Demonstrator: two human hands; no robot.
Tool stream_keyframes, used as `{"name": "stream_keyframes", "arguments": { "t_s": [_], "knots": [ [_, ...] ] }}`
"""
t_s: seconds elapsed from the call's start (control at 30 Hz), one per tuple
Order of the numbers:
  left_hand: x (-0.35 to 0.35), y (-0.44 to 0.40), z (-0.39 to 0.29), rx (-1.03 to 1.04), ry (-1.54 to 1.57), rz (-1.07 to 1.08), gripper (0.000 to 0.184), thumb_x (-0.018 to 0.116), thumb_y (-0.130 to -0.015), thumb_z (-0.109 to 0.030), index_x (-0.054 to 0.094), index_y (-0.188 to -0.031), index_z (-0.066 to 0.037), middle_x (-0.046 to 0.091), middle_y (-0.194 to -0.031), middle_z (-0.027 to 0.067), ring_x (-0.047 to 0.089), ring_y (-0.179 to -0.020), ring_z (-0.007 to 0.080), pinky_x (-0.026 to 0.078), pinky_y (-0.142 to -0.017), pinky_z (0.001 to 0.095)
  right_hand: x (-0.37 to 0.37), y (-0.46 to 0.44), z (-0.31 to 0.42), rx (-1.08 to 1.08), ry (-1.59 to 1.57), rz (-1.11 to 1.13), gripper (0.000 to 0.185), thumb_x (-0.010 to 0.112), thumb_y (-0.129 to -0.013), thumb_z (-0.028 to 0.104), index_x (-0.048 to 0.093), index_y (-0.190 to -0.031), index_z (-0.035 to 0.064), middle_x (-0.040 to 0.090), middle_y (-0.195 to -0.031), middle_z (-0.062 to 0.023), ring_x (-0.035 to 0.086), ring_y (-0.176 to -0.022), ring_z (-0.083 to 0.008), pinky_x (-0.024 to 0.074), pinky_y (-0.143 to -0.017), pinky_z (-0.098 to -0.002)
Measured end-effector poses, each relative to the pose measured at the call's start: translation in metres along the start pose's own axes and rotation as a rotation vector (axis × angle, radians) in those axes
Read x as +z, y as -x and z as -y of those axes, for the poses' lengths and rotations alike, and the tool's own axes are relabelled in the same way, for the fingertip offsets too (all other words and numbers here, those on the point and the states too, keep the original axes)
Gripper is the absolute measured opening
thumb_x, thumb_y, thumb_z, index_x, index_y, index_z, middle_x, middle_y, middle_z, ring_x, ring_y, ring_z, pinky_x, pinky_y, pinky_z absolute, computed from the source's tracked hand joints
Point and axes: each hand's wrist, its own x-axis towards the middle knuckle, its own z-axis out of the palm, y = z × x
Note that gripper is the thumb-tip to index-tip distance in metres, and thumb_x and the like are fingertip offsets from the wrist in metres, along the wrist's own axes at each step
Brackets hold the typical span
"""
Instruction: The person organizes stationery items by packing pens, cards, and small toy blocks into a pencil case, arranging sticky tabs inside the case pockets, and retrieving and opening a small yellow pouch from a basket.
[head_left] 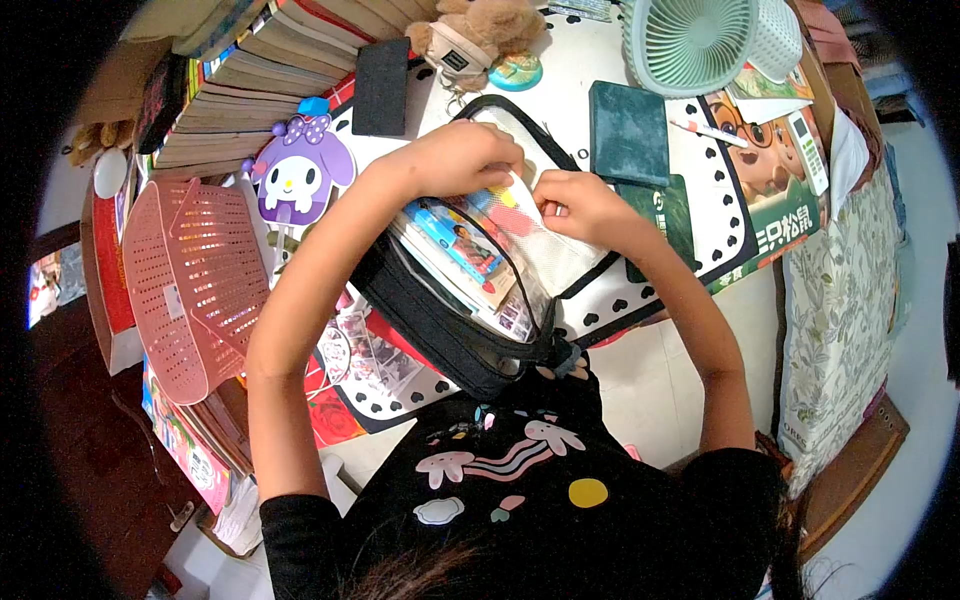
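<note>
A black zip bag [440,325] lies unzipped across the table's front edge, its lid folded back away from me. White mesh pocket [560,262] lines the inside of the lid, and something coloured shows through it. My left hand [472,160] has its fingers curled at the pocket's upper left edge; the fingertips are partly hidden. At the pocket's right side, my right hand [585,208] is closed, pinching the mesh. Books and papers stand in the bag's main compartment, with a blue picture card [455,240] in front of the mesh.
A dark green box [628,133] lies right of the bag, with a mint fan [690,45] behind it. A pink basket [195,290], a purple cartoon figure [303,175] and a row of books [270,85] stand left. A plush bear [475,45] sits at the back.
</note>
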Motion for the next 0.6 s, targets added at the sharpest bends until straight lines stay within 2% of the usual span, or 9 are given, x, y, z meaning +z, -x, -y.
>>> {"name": "stream_keyframes", "arguments": {
  "t_s": [0.1, 0.23, 0.3, 0.43, 0.53, 0.6],
  "knots": [
    [0.001, -0.001, 0.001, 0.014, 0.005, -0.013, 0.014, 0.058, -0.072, -0.015, 0.057, -0.081, -0.005, 0.057, -0.076, 0.0141, 0.055, -0.077, 0.031, 0.042, -0.069, 0.0395, 0.006, 0.001, -0.005, -0.064, 0.063, -0.057, 0.01, 0.054, -0.066, 0.003, 0.051, -0.075, -0.0007, 0.049, -0.07, -0.0084, 0.051, -0.061, -0.021, 0.0425, -0.056, -0.0282],
    [0.001, -0.001, -0.001, 0.012, 0.003, -0.007, 0.015, 0.058, -0.072, -0.015, 0.058, -0.083, -0.005, 0.057, -0.078, 0.0137, 0.055, -0.079, 0.0306, 0.042, -0.071, 0.0387, 0.009, -0.001, -0.009, -0.141, 0.099, -0.086, 0.008, 0.054, -0.066, 0.002, 0.05, -0.072, 0.0001, 0.049, -0.069, -0.0085, 0.051, -0.06, -0.0217, 0.0424, -0.055, -0.0287],
    [0.0, 0.0, -0.003, 0.017, -0.029, -0.002, 0.016, 0.058, -0.071, -0.015, 0.058, -0.085, -0.006, 0.056, -0.081, 0.0126, 0.054, -0.081, 0.0301, 0.042, -0.072, 0.0377, 0.007, -0.003, -0.009, -0.112, 0.135, -0.029, 0.011, 0.056, -0.066, 0.008, 0.052, -0.074, 0.0024, 0.051, -0.072, -0.0108, 0.055, -0.065, -0.0275, 0.0442, -0.058, -0.0346],
    [0.001, 0.0, -0.003, -0.021, -0.037, 0.051, 0.017, 0.058, -0.072, -0.015, 0.059, -0.086, -0.006, 0.054, -0.084, 0.0112, 0.053, -0.084, 0.0288, 0.041, -0.075, 0.0368, 0.007, -0.005, -0.011, -0.093, 0.14, 0.002, 0.012, 0.058, -0.065, 0.009, 0.052, -0.074, 0.003, 0.051, -0.072, -0.0108, 0.055, -0.066, -0.0276, 0.0442, -0.058, -0.0349],
    [0.0, 0.001, -0.002, 0.061, -0.109, 0.01, 0.016, 0.057, -0.073, -0.015, 0.059, -0.086, -0.007, 0.053, -0.085, 0.0102, 0.051, -0.086, 0.0282, 0.04, -0.076, 0.0367, 0.006, -0.005, -0.012, -0.086, 0.101, 0.006, 0.012, 0.057, -0.065, 0.006, 0.052, -0.075, 0.0032, 0.052, -0.072, -0.0099, 0.055, -0.065, -0.0253, 0.0446, -0.058, -0.0336],
    [-0.003, 0.001, -0.004, 0.034, -0.16, 0.062, 0.017, 0.056, -0.073, -0.016, 0.059, -0.087, -0.007, 0.053, -0.086, 0.01, 0.049, -0.088, 0.0279, 0.04, -0.078, 0.0367, 0.006, -0.004, -0.011, -0.058, -0.065, -0.104, 0.011, 0.056, -0.066, 0.003, 0.053, -0.077, 0.0029, 0.051, -0.071, -0.0092, 0.056, -0.067, -0.0221, 0.0453, -0.058, -0.0312]
  ]
}}
